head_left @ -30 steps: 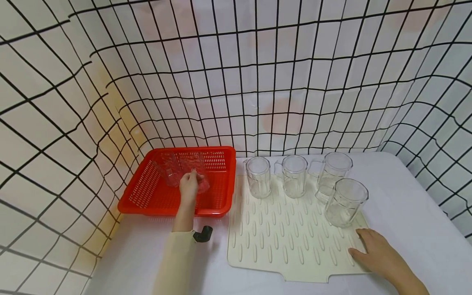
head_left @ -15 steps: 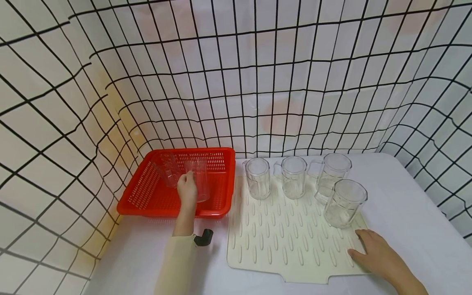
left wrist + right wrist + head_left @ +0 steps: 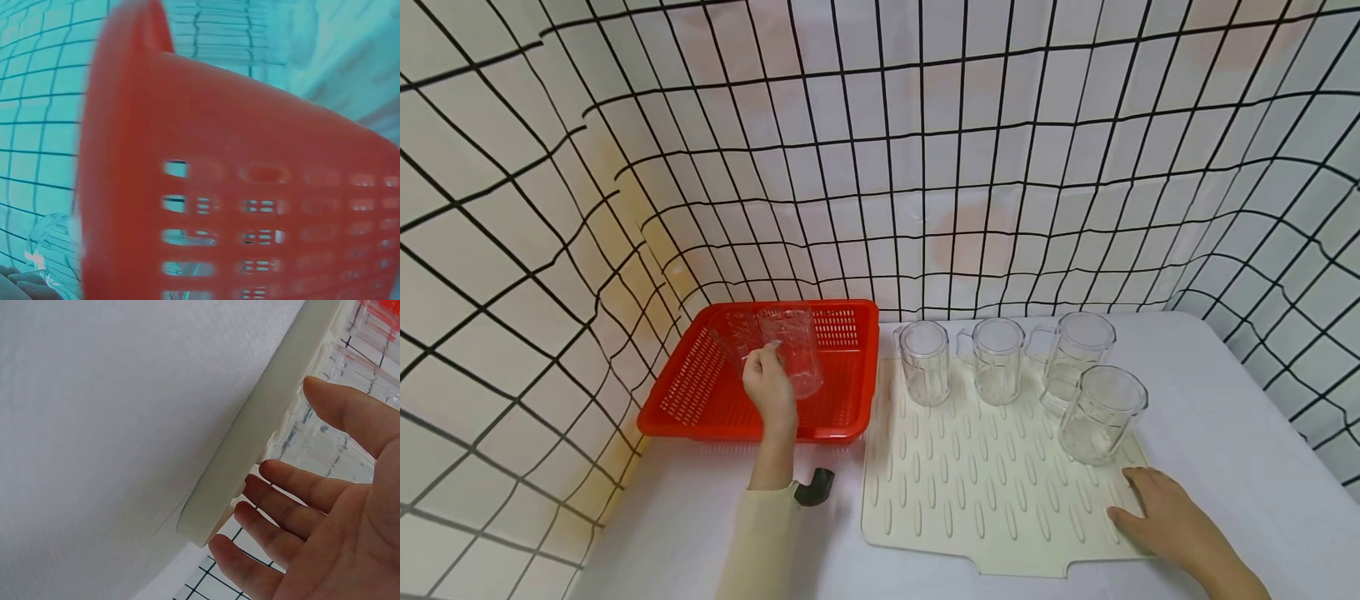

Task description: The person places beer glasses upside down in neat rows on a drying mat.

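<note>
Inside the red plastic basket (image 3: 835, 434), my left hand (image 3: 767, 383) grips a clear glass mug (image 3: 799, 358) by its handle side. The mug tilts, its mouth toward the basket's back wall. Another clear mug (image 3: 737, 332) lies to its left, partly overlapped by the hand. In the left wrist view the basket's wall fills most of the picture, with part of a mug (image 3: 55, 247) and some fingers (image 3: 28, 286) at lower left. My right hand (image 3: 1168, 515) rests at the front right edge of the cream ridged mat (image 3: 962, 492), fingers spread and holding nothing.
Along the mat's back stand three upright glass mugs: one at left (image 3: 927, 367), one in the middle (image 3: 998, 367), one at right (image 3: 1078, 350). One more mug (image 3: 1101, 417) stands in front of the right one. Black-grid white cloth (image 3: 962, 167) walls the table behind and at both sides.
The mug in my left hand was raised more upright, then tilted back and shifted slightly left within the basket. The left hand moved a little left. The right hand stayed put.
</note>
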`<state>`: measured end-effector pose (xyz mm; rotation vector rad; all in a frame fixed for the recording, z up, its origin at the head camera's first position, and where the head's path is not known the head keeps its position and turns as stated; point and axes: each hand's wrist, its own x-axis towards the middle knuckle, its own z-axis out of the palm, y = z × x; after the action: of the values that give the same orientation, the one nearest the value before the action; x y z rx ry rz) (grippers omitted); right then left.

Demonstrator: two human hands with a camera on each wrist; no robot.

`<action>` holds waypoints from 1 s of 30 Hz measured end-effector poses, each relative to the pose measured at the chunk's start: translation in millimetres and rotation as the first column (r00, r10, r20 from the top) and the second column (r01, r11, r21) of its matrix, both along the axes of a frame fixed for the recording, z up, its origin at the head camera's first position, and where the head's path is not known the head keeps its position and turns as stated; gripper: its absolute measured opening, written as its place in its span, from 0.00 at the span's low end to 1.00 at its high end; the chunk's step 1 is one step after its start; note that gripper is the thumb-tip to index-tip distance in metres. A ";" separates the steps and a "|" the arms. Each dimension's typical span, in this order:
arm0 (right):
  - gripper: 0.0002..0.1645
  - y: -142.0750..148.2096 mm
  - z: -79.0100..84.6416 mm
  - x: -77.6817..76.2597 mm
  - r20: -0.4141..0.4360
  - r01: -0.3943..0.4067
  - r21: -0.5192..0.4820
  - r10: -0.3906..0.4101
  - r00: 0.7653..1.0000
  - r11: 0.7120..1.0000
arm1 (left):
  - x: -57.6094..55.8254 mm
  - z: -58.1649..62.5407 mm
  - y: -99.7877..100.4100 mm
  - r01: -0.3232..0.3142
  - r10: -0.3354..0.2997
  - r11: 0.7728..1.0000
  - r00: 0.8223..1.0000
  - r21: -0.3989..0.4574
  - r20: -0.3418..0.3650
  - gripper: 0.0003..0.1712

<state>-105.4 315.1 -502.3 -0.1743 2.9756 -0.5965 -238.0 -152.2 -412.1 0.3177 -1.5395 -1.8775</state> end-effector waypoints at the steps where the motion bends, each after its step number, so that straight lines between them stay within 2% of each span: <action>1: 0.41 0.2 0.0 0.0 0.001 0.000 0.000 0.000 1.000 1.000 | 1.6 1.9 0.3 -0.004 0.004 1.000 1.000 0.002 -0.020 0.21; 8: 0.41 0.9 -1.0 -0.1 -0.002 0.004 0.004 -0.004 1.000 1.000 | 13.0 14.4 5.3 0.025 -0.018 0.999 0.989 0.042 -0.147 0.22; 13: 0.41 0.8 -1.8 -0.1 -0.010 0.004 -0.003 -0.004 1.000 1.000 | 20.8 24.6 11.6 0.047 -0.033 0.996 0.981 0.070 -0.191 0.20; 17: 0.40 1.1 -3.1 0.1 -0.011 0.009 -0.002 -0.009 1.000 1.000 | 27.1 31.3 17.5 0.082 -0.066 0.994 0.979 0.073 -0.195 0.20; 21: 0.41 1.2 -2.9 0.4 -0.006 0.013 -0.004 -0.013 1.000 1.000 | 32.9 36.4 25.3 0.152 -0.134 0.986 0.970 0.075 -0.201 0.20; 30: 0.41 -0.2 1.2 1.9 -0.003 0.011 -0.017 -0.011 1.000 1.000 | 41.2 36.0 46.2 0.238 -0.221 0.969 0.955 0.066 -0.198 0.19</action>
<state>-103.6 314.9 -501.1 -0.1605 2.9770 -0.6231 -196.8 -106.0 -376.1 -0.0038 -1.4158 -2.0936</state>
